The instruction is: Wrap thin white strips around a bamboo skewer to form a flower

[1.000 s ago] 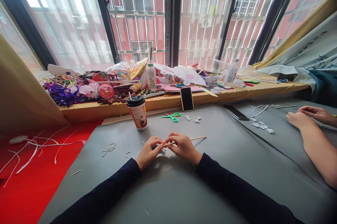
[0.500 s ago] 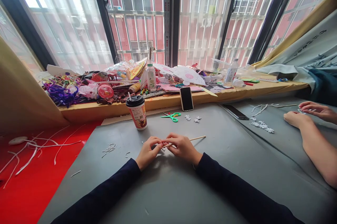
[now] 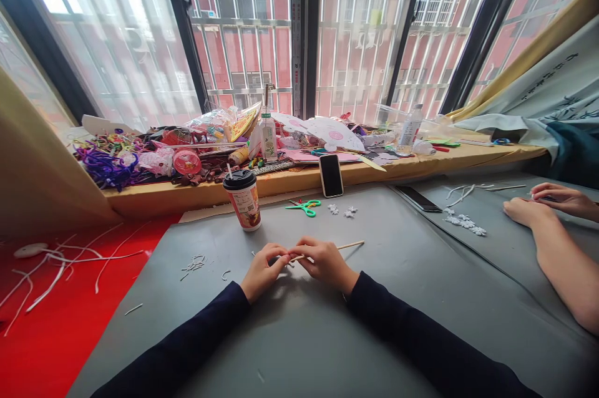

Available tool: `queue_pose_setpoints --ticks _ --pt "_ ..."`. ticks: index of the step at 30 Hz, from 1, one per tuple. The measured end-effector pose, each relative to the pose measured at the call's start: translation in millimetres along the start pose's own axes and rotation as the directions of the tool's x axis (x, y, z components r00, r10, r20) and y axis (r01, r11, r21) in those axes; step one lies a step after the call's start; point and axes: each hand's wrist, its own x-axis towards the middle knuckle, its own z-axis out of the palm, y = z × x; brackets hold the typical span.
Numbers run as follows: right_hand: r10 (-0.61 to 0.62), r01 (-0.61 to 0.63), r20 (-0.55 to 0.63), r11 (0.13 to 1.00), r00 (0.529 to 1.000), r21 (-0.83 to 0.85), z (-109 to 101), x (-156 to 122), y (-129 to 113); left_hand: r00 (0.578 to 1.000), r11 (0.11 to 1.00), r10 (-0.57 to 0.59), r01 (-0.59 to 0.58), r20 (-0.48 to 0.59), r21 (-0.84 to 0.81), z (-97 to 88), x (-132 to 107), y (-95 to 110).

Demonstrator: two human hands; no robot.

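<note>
The left hand (image 3: 264, 270), coming from a dark navy sleeve (image 3: 187, 332), has its thumb and fingers drawn almost to a pinch, but whether it grips anything is hidden at the fingertips. The right hand (image 3: 322, 261) meets it, thumb and fingers bent closed on a thin, pale wooden stick (image 3: 350, 244), which slants up from the meeting fingertips and juts out beyond the right knuckles. A small white scrap (image 3: 291, 264) shows just under those fingertips, above the smooth grey table covering (image 3: 299, 348); its shape is too small to make out, and which hand bears it I cannot tell. The step in hand seems to be fine work at the left end of the stick, best done with the right grip close to that end, so the free length cannot swing and lever the tip off its mark. Light pressure from the left fingertips should suit so small a piece, since a hard squeeze might flatten it. Wrists rested on the covering would likely steady the tip. Beyond the hands lie small white flower-shaped pieces (image 3: 350, 212) and scissors with bright green handles (image 3: 309, 208); short white cord offcuts (image 3: 193, 266) lie well off to the left.
</note>
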Motion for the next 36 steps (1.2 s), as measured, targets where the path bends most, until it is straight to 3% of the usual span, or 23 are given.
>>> queue_pose_setpoints --ticks 18,23,27,32,34,36 --pt "-0.063 0.062 0.016 0.994 0.998 0.091 1.0 -1.1 4.7 0.99 0.96 -0.069 0.099 0.121 -0.262 -3.3 4.7 1.9" --pt "-0.078 0.075 0.021 0.991 0.997 0.115 1.6 -0.1 5.2 0.991 0.953 -0.079 0.107 0.109 -0.284 -2.3 4.5 0.3" --pt "-0.048 0.051 -0.025 0.991 0.999 0.125 -0.4 1.2 3.3 0.991 0.935 -0.132 0.134 0.027 -0.327 -0.6 4.5 -2.3" --pt "0.02 -0.008 -0.123 0.996 0.992 0.091 -2.1 1.1 0.5 0.94 0.807 -0.32 0.207 -0.115 -0.553 -1.1 8.9 -6.1" --pt "0.027 -0.014 -0.149 0.996 0.989 0.086 -2.4 0.8 -0.1 0.927 0.685 -0.376 0.269 -0.012 -0.677 -1.7 10.5 -6.0" --pt "0.017 -0.004 -0.157 0.997 0.987 0.083 -2.6 0.7 -0.3 0.908 0.541 -0.387 0.366 0.163 -0.757 -2.1 10.9 -4.8"
